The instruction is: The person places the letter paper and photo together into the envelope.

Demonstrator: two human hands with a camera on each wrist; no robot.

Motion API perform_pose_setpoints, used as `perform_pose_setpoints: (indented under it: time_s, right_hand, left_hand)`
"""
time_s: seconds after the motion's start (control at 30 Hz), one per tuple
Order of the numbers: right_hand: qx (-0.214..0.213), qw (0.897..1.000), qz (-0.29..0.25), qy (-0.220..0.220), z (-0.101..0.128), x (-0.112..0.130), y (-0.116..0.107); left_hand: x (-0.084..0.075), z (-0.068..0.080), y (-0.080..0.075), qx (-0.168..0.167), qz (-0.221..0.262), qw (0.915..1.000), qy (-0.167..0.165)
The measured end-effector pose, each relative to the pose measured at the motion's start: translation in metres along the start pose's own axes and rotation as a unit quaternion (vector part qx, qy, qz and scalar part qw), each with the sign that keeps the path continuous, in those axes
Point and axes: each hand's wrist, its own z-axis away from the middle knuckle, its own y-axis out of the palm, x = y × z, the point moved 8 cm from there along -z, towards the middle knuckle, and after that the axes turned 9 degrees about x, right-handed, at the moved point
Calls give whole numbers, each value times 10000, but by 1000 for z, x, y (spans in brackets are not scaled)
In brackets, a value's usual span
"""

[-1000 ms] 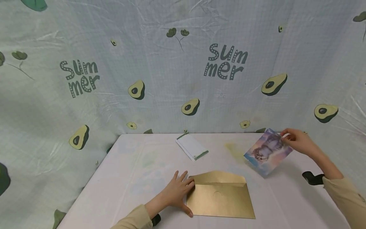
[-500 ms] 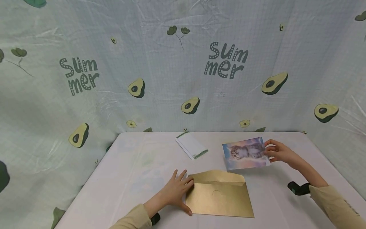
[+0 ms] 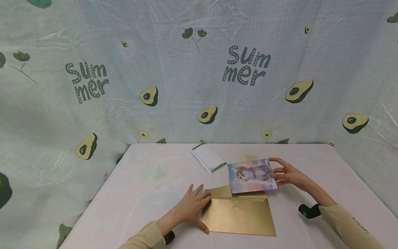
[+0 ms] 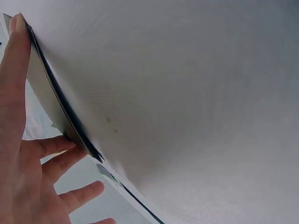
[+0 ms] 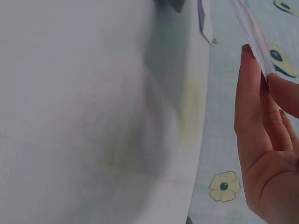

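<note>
Postcard pinched in my right hand hovers at the envelope's open flap. My left hand lies flat, steadying it; next I'd slide the card in.

Envelope: metallic gold, plain, faint round embossed mark at centre. Card: grey tabby kitten printed on pastel blue, pink and lilac sky. Notepad: white, green bands at short ends. Table: white, faint yellowish stain seen near far edge. Backdrop: pale mint grid, patterned with green-and-yellow avocados, small yellow flowers, dark green "Summer" lettering. Sleeves: pale beige.
</note>
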Motion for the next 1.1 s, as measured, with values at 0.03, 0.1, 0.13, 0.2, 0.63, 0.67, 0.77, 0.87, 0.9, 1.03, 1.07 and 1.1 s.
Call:
perform_pose_setpoints:
  time_s: [0.03,0.1,0.13,0.2,0.63,0.67,0.77,0.87,0.9,1.03,1.07,1.1]
  right_hand:
    - [54,10000,63,-54,-1,-1,3]
    - [129,9996,237,-117,-3,-2,8]
    - [140,9993,317,-125,-3,-2,9]
    - [139,9988,449,-108,-4,-4,11]
    - [499,9946,861,-283,-7,-4,22]
    - [534,9941,889,-314,-8,-3,24]
    - [599,9933,941,-307,-11,-1,30]
    - [592,9928,1019,-193,-15,1,35]
    - [575,9929,1031,-133,-17,1,37]
    - [590,9935,978,-12,-23,2,45]
    - [612,9936,945,-16,-24,2,48]
    - [640,9939,897,-42,-25,2,51]
  left_hand:
    - [0,0,0,-24,4,10000,14]
    - [-1,0,0,-83,-7,10000,32]
    - [-1,0,-1,-96,-13,9999,35]
    - [-2,0,-1,-91,-13,10000,23]
    - [-1,0,-5,-63,-147,9998,-112]
    - [-1,0,-5,-66,-148,9998,-113]
    - [-2,0,-6,-74,-149,9998,-106]
    - [-2,0,-7,-100,-135,9998,-98]
    - [-2,0,-7,-114,-141,9998,-97]
    - [-2,1,-7,-153,-186,9997,-96]
    - [-2,1,-7,-158,-194,9996,-98]
    - [-3,1,-6,-156,-194,9996,-98]
